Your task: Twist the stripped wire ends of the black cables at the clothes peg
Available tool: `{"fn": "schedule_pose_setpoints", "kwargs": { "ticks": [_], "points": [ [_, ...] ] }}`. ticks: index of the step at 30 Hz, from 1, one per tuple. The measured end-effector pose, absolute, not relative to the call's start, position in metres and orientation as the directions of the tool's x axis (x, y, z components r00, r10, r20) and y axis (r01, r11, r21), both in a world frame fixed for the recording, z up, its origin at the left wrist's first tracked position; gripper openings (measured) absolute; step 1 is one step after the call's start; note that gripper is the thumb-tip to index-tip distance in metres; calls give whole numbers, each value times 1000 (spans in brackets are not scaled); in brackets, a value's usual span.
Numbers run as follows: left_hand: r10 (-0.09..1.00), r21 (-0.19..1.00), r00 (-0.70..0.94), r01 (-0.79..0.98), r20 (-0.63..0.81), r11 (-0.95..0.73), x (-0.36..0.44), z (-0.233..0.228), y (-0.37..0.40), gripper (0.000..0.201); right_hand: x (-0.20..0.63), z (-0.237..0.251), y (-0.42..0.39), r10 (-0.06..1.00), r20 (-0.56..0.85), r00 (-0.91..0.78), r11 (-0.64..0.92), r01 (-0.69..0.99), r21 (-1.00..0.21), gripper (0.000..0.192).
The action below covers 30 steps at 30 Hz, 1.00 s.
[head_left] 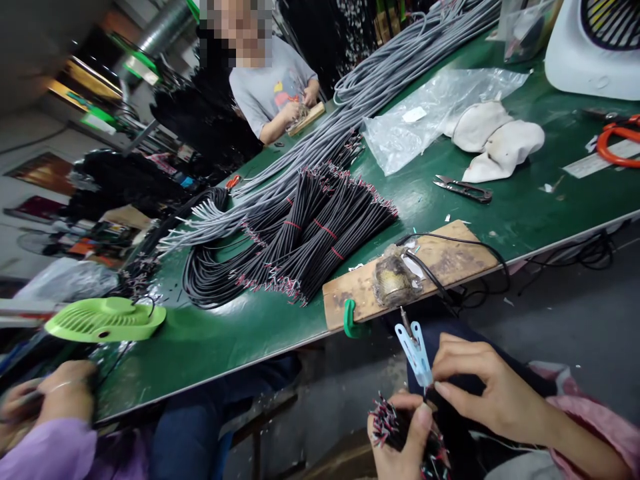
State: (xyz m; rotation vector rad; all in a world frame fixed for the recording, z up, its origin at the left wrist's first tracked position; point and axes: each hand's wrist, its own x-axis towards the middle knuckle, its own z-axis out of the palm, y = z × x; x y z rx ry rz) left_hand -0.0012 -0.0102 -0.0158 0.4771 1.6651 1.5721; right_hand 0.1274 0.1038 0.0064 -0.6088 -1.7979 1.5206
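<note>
Person sits at the near edge of a green worktop [210, 340], both hands down in the lap below it. Left hand [400, 437] is closed around a bundle of short wires [387, 420] with red and white stripped tips fanned upward, thumb up along the side. Right hand [483, 393] has its fingers pinched narrow at the foot of a pale blue clip [416, 353], which carries a thin metal-tipped tool pointing up toward a wooden board [425, 270] clamped on the worktop edge by a green clamp [350, 320]. On that board sits a crusted lump [393, 280] (looks like a solder pot or tip cleaner, can't be sure) with a black cord [465, 243] looping off right. Step in hand, judging from this: working wire ends one by one from the held bundle with the clipped tool. Next move likely calls for singling out one tip and keeping the bundle steady. Farther on the worktop: tied black wire bundles [305, 240], long grey cables [350, 113], a plastic bag [425, 113], white cloth [495, 140], snips [463, 189], a green fan [105, 319] near left, a white fan [595, 50] far right. A co-worker's hands [50, 400] in a purple sleeve at near left are blurred; another person [273, 90] works at the far side.
</note>
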Motion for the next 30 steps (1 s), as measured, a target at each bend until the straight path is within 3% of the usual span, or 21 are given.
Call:
{"fn": "schedule_pose_setpoints", "kwargs": {
  "ticks": [7,11,18,25,30],
  "points": [
    [732,997,-677,-47,-73,57,1,-8,-4,24,129,8,101,764,246,-597,268,-54,-962,14],
    [783,997,-622,72,29,21,0,0,1,23,130,11,98,759,251,-601,294,-28,-955,15],
    [793,997,-609,70,25,22,-2,4,4,19,123,11,100,772,265,-577,278,-68,-958,15],
    [784,999,-620,25,0,19,-3,9,6,20,125,8,104,780,179,-600,137,-116,-984,8],
    [802,999,-597,14,-18,33,-4,5,6,19,121,9,102,785,228,-576,195,-119,-974,14]
  ]
}}
